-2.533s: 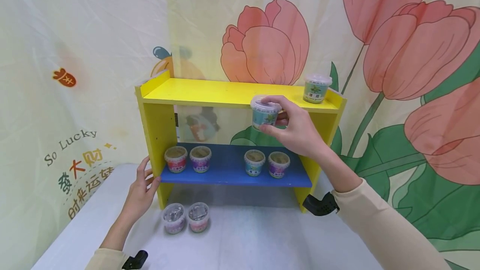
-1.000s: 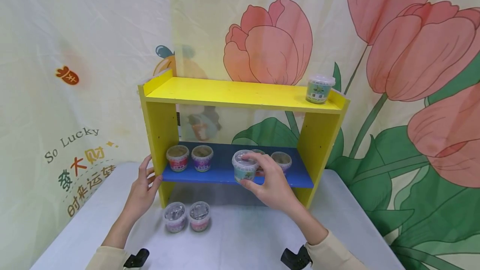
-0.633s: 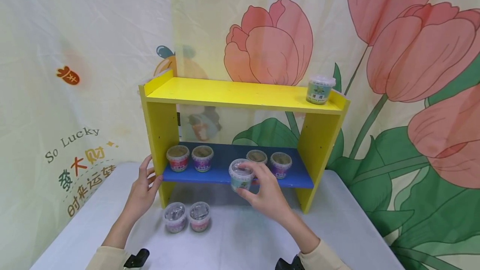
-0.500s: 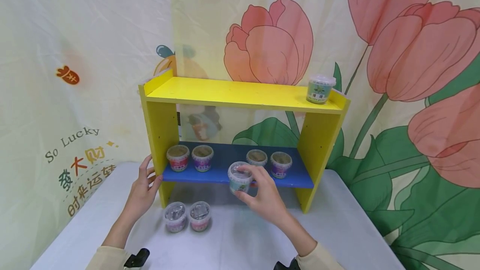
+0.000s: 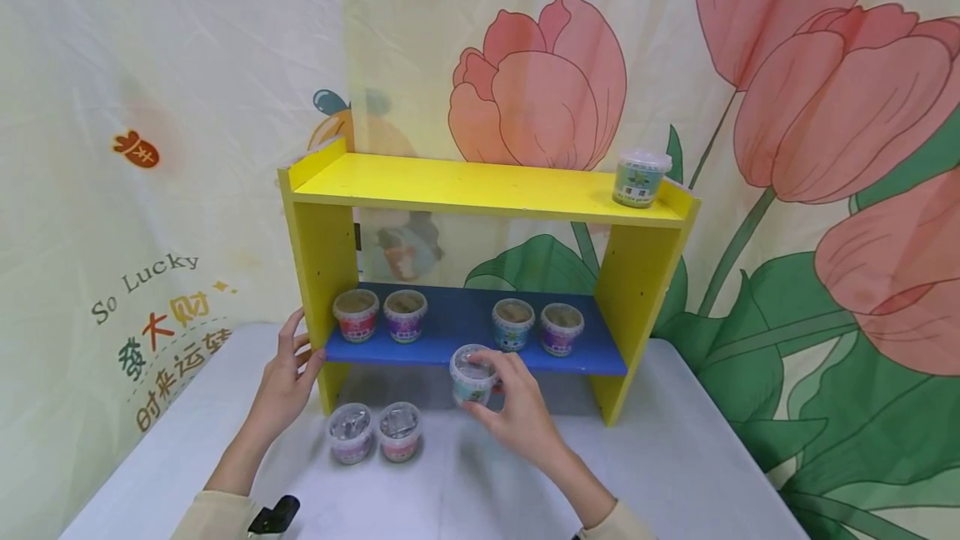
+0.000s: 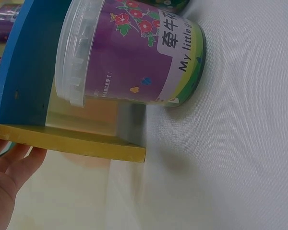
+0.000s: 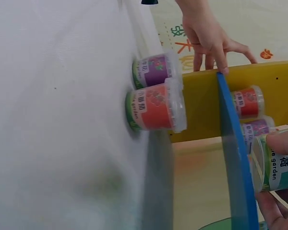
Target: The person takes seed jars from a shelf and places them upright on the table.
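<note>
My right hand [image 5: 517,407] holds a small lidded plastic cup with a teal label [image 5: 471,391] between thumb and fingers. The cup is tilted slightly, in front of and below the blue board's front edge, over the table. In the right wrist view the cup's label [image 7: 284,165] reads "garden". My left hand [image 5: 281,377] grips the left side panel [image 5: 313,273] of a yellow shelf, thumb by the blue board's corner and fingers on the outer side. Two lidded cups, one purple-labelled [image 5: 350,433] and one red-labelled [image 5: 399,432], stand side by side on the table.
On the blue board [image 5: 450,315] stand a red cup [image 5: 356,317] and a purple cup [image 5: 405,317] at left, a teal cup [image 5: 513,325] and a purple cup [image 5: 562,330] at right. Another teal cup [image 5: 640,179] sits on the yellow top board [image 5: 450,182]. A printed cloth hangs behind.
My right hand has carried the teal cup from the yellow top board's front edge down past the blue board, slightly leftward. My left hand has stayed on the side panel.
</note>
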{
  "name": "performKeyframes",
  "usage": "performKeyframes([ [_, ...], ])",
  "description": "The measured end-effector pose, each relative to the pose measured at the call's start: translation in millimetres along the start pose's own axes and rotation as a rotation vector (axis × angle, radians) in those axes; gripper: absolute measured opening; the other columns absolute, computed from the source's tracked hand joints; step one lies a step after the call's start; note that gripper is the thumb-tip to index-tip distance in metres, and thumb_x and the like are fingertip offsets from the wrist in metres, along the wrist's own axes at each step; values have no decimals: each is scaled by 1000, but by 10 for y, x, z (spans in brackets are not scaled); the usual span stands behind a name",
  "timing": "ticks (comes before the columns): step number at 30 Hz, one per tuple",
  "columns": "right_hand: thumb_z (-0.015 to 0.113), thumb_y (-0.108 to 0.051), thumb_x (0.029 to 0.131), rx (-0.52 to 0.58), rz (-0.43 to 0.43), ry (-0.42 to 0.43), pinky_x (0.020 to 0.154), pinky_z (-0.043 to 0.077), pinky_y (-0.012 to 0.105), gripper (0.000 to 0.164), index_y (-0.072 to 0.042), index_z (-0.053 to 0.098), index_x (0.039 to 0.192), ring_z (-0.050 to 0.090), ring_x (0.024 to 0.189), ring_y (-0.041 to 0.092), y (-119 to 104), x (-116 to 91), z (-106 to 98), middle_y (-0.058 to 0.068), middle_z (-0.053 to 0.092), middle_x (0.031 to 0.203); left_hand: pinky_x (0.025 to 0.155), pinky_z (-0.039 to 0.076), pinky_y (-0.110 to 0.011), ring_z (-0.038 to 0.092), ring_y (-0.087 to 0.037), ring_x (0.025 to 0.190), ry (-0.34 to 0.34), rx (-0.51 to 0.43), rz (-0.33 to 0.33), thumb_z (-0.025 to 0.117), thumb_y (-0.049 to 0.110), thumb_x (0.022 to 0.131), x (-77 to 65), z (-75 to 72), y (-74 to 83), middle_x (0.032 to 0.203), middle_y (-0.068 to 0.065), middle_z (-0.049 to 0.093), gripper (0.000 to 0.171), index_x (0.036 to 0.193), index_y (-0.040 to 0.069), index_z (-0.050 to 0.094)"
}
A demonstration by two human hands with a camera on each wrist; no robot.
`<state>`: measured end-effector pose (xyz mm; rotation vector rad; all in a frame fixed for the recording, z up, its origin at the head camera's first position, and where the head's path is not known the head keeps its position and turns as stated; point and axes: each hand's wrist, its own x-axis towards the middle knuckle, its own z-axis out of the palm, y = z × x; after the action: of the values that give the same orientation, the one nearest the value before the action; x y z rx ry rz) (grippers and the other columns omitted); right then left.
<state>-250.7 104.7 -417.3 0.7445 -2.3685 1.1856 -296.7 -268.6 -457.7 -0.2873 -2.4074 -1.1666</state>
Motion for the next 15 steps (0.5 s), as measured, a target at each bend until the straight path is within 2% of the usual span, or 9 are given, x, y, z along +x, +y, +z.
performKeyframes([
  [10,92,-8,83,2,55,-57,87,61,27,64,-23,61,137,61,111,20,96,-103,196,5,59,122,94,52,-68,57,-64,127,4,10,-8,54,15,112,5,4,12,154,-40,43,87,169,38,-7],
  [15,92,-7,82,1,33,-45,86,63,34,64,-23,60,136,63,110,20,133,-141,289,6,59,121,95,52,-68,57,-63,128,2,6,-12,54,13,112,4,-2,4,155,-39,42,88,168,39,-7],
])
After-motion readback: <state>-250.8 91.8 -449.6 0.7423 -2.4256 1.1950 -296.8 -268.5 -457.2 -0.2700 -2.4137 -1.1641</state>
